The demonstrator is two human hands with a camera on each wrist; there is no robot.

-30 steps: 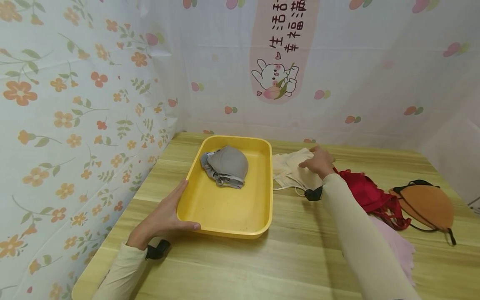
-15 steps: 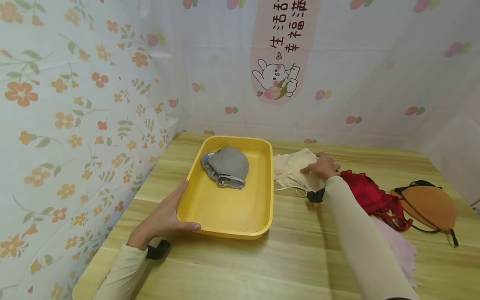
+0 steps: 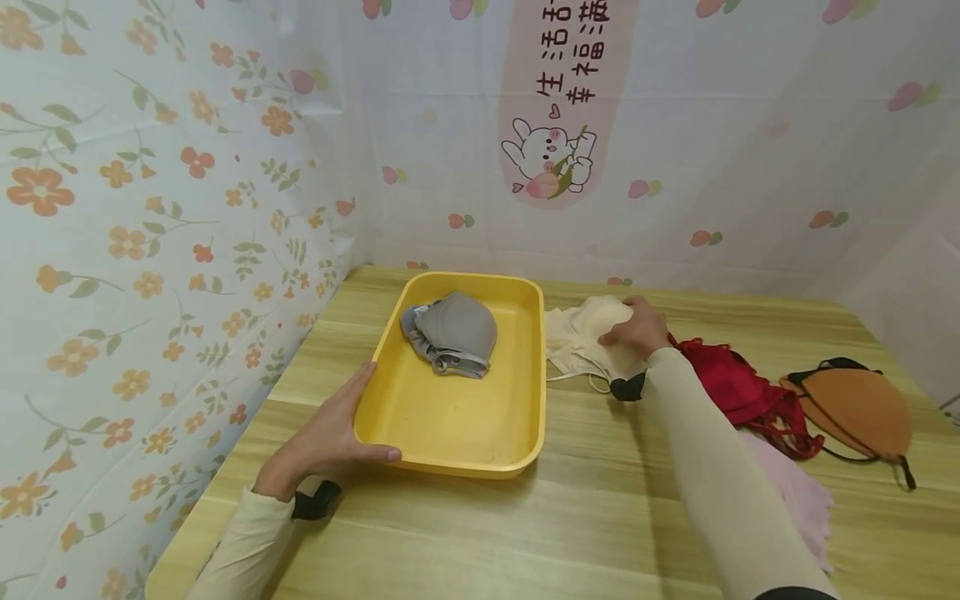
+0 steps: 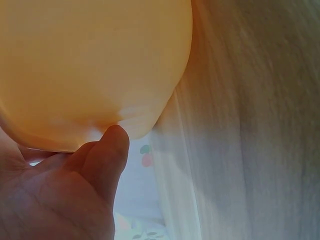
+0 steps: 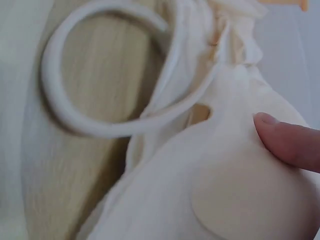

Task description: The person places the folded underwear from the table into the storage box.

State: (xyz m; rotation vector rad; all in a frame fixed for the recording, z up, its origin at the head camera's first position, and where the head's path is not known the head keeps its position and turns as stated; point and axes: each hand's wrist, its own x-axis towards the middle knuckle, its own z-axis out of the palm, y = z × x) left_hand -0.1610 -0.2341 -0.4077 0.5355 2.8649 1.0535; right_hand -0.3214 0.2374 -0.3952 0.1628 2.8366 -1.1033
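Note:
In the head view a yellow plastic tray (image 3: 450, 425) holds a folded grey bra (image 3: 456, 329). My left hand (image 3: 326, 437) grips the tray's near left corner, thumb at the near rim and fingers along the side. The left wrist view shows those fingers (image 4: 107, 155) against the tray's wall (image 4: 100, 60). Right of the tray lies a cream bra (image 3: 581, 333) with thin straps. My right hand (image 3: 641, 327) holds its right part, thumb on top of the fabric, and a cup bulges up beside it. In the right wrist view the thumb (image 5: 290, 140) presses the cream cloth; the other fingers are hidden.
A red bra (image 3: 735, 383) with thin straps lies right of my right hand. Beyond it are an orange-brown bra (image 3: 858, 412) with black straps and a pink garment (image 3: 795, 492), partly behind my right sleeve. Patterned cloth walls (image 3: 435, 150) border the wooden table (image 3: 465, 542).
My right hand has shifted slightly over the cream bra and its fingers have closed on it; the cup has bunched up. My left hand and the tray stay put.

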